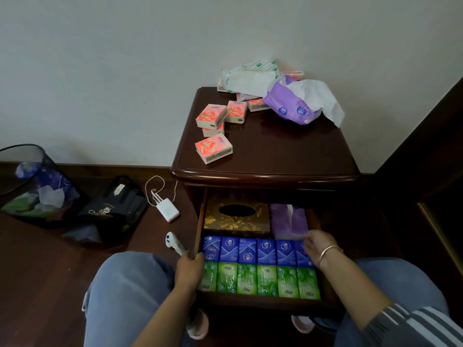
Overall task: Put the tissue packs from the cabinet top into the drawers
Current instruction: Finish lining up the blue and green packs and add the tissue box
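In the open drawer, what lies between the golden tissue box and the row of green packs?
A row of blue tissue packs fills that stretch, seen in the head view.

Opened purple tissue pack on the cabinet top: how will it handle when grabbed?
The purple pack looks crumpled and sagging, so it is probably floppy and will deform under a squeeze. The loose white sheet hanging from its opening may pull out or trail. Likely light; its film wrapper could be slippery.

1 cam – head-worn, wide | faces fwd+down | near, above drawer (263, 300) & cabinet top (288, 151)
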`<state>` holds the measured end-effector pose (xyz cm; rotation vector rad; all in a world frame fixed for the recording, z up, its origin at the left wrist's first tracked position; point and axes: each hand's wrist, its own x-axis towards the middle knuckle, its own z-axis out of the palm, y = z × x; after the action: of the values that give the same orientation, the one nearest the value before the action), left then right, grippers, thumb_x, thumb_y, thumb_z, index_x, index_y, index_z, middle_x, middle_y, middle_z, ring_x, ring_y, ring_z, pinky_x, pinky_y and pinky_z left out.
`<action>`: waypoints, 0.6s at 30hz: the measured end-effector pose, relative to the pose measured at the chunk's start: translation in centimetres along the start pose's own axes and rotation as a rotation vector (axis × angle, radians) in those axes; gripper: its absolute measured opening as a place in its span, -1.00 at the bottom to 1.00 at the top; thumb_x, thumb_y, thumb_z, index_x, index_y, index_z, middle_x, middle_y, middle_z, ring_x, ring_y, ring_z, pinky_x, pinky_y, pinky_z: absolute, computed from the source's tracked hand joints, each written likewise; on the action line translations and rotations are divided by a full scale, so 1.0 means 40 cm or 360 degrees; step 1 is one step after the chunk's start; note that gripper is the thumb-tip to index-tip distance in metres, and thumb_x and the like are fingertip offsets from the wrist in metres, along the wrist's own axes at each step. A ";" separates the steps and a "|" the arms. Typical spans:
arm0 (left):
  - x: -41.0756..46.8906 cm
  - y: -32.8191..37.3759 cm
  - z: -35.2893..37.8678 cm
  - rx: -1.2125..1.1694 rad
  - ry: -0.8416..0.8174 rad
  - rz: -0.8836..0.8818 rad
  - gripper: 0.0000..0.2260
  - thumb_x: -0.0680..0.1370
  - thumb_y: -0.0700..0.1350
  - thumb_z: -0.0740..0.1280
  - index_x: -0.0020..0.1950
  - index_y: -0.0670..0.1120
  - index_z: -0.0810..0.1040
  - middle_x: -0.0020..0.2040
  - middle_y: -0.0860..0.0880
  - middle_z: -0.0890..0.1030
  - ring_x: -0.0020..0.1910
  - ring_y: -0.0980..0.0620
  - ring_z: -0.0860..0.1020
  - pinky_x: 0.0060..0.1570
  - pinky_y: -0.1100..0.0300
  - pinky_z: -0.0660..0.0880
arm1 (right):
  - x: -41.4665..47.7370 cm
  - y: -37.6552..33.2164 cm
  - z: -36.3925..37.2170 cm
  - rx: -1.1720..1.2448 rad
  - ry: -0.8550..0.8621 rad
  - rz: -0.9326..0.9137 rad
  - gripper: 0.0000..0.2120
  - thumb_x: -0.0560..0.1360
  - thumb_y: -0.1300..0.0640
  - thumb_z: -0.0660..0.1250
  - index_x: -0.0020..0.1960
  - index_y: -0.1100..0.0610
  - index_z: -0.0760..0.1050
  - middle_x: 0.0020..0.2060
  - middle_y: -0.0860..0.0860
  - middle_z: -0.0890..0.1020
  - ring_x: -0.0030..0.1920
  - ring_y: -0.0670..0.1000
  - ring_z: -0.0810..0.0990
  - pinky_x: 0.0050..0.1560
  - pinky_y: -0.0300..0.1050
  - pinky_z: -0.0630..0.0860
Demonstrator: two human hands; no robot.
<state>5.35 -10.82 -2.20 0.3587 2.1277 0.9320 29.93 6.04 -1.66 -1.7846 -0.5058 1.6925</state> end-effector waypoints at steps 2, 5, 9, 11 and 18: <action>0.022 0.039 -0.004 -0.0015 0.0072 0.0065 -0.69 0.57 -0.12 0.22 0.23 -0.27 0.45 0.14 -0.21 0.57 0.13 -0.22 0.54 0.20 -0.11 0.47 | -0.001 -0.047 -0.015 0.0141 0.0142 -0.0224 -0.72 0.46 0.41 0.15 0.08 0.13 0.43 -0.26 0.09 0.47 -0.35 -0.05 0.39 -0.36 -0.23 0.40; 0.062 0.134 -0.014 -0.0196 0.0123 0.0270 -0.50 0.58 -0.11 0.19 0.52 -0.16 0.21 0.42 -0.20 0.40 0.37 -0.20 0.39 0.36 -0.14 0.34 | -0.003 -0.128 -0.020 0.0124 0.0177 -0.0518 -0.45 0.46 0.40 0.17 0.41 0.09 0.30 0.09 0.01 0.48 -0.03 -0.04 0.47 -0.08 -0.16 0.36; 0.115 0.232 -0.014 -0.0438 0.0046 0.0448 -0.45 0.59 -0.13 0.17 0.56 0.05 0.10 0.51 -0.04 0.29 0.47 -0.08 0.29 0.42 -0.11 0.28 | -0.016 -0.168 -0.006 -0.0021 0.0080 -0.0587 -0.49 0.44 0.40 0.19 0.35 0.07 0.35 0.10 0.01 0.50 0.05 -0.02 0.46 -0.20 -0.23 0.34; 0.138 0.251 -0.006 -0.0599 -0.0062 0.0513 -0.43 0.56 -0.25 0.15 0.52 0.13 0.16 0.45 0.01 0.39 0.41 -0.05 0.37 0.38 -0.11 0.34 | -0.011 -0.166 -0.012 -0.0019 0.0081 -0.0651 -0.45 0.42 0.43 0.17 0.35 0.07 0.35 0.14 0.02 0.52 0.11 0.01 0.48 -0.04 -0.19 0.42; 0.168 0.230 -0.024 -0.0508 -0.0011 0.0527 -0.40 0.53 -0.38 0.16 0.49 0.07 0.22 0.34 0.04 0.46 0.25 0.08 0.44 0.03 0.23 0.52 | -0.020 -0.202 -0.067 -0.0169 0.0027 -0.0765 -0.31 0.35 0.52 0.07 0.41 0.10 0.33 0.25 0.05 0.49 0.25 0.03 0.44 0.06 -0.15 0.38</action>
<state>-0.26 -1.47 1.21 0.5579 1.9028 1.4345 33.62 10.99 4.26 -1.5831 -0.9464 1.3342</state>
